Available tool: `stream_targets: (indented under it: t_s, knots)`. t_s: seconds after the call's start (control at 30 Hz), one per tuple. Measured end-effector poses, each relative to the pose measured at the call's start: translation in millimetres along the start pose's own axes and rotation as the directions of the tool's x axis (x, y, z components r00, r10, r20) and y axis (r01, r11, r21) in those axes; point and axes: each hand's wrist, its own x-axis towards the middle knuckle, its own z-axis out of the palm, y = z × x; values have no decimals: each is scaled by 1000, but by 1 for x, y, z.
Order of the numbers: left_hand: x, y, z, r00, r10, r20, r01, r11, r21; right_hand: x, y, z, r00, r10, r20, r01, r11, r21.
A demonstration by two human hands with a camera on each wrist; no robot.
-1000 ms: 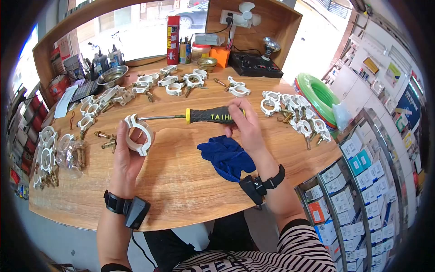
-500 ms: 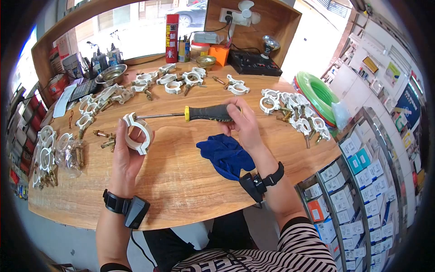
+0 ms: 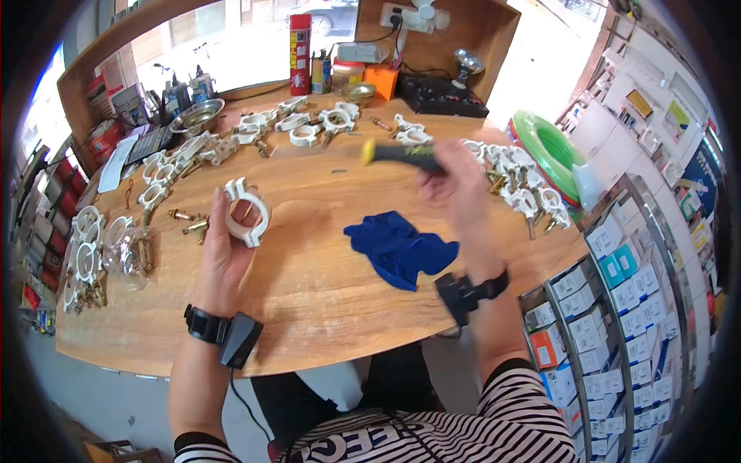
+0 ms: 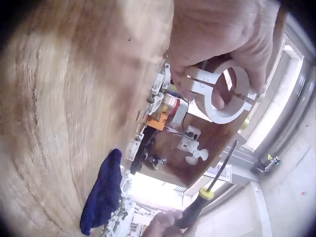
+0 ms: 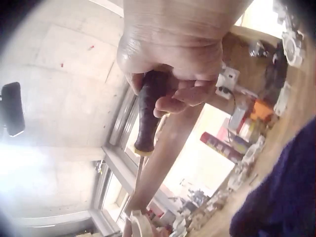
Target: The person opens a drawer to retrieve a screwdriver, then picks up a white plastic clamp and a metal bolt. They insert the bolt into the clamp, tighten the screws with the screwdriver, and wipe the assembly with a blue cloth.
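Observation:
My left hand point(image 3: 224, 258) holds a white ring-shaped pipe clamp point(image 3: 264, 217) upright above the table, between thumb and fingers. In the left wrist view the clamp point(image 4: 224, 118) shows a split with paired lugs on each side. My right hand point(image 3: 461, 185), blurred, grips a screwdriver point(image 3: 405, 156) by its black handle with a yellow collar. The blade points left towards the clamp but stands apart from it. The right wrist view shows fingers curled round the screwdriver handle point(image 5: 148, 113). A crumpled blue cloth point(image 3: 397, 248) lies on the table between the hands.
More white clamps with brass-coloured bolts lie in groups along the back point(image 3: 305, 135), left point(image 3: 86, 258) and right point(image 3: 525, 202) of the wooden table point(image 3: 309, 309). Loose bolts point(image 3: 193, 224) rest beyond my left hand. A green hose coil point(image 3: 544, 147) stands at the right edge.
The screwdriver has come away from the clamp as my right hand moved right and back across the table. My left hand still holds the clamp. The head view has shifted slightly.

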Motion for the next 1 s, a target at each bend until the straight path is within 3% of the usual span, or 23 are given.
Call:
stream_targets:
  t_s: [0.1, 0.17, 0.23, 0.4, 0.5, 0.57, 0.63, 0.7, 0.77, 0.8, 0.83, 0.87, 0.9, 0.97, 1.0]
  knots:
    - [-2, 1, 0, 1000, -10, -10, 10, 1000, 9, 12, -17, -32, 997, -75, -28, 62, 942, -329]
    - [-3, 0, 5, 1000, -19, -11, 19, 999, -26, 21, -9, -54, 998, -38, -44, 17, 919, -394]
    - [-6, -2, 10, 1000, -18, -14, 18, 999, -42, 25, 9, -74, 998, -36, -56, -7, 775, -632]
    - [-6, -4, 10, 999, -30, -11, 30, 999, -32, 25, 47, -84, 988, 126, -92, -155, 735, -660]
    - [-8, -3, 12, 999, -42, -11, 42, 999, -24, 33, 66, -86, 988, 152, -33, -133, 715, -687]
    - [-9, -3, 14, 999, -31, 7, 32, 999, -34, 37, 78, -89, 993, 121, -18, -93, 653, -752]
    - [-12, -2, 18, 1000, -26, -9, 26, 999, -22, 43, 88, -94, 978, 209, 3, -86, 416, -905]
    - [-11, -1, 18, 998, -55, -1, 55, 998, -32, 40, 86, -91, 980, 197, 22, -50, 355, -934]
    - [-11, -2, 18, 999, -45, 12, 45, 998, -33, 22, 55, -67, 981, 33, 189, 183, 132, -974]
    - [-11, -2, 18, 999, -33, 29, 34, 999, -35, 10, 35, -50, 981, 33, 191, 185, 133, -974]
    - [-10, -3, 18, 999, -30, 26, 31, 999, -34, -5, 14, -32, 943, 275, 189, 122, 244, -962]
    - [-9, -3, 17, 997, -57, 42, 59, 997, -44, -17, 5, -21, 842, 496, 210, 37, 335, -942]
    - [-10, -2, 18, 995, -80, 57, 83, 995, -52, -24, 11, -22, 840, 495, 224, 49, 342, -939]
    - [-13, -3, 20, 997, -61, 40, 63, 997, -41, -34, 26, -29, 810, 356, 466, 435, 167, -885]
    - [-12, -3, 18, 996, -57, 73, 58, 998, -19, -36, 23, -31, 838, 276, 470, 447, 147, -883]
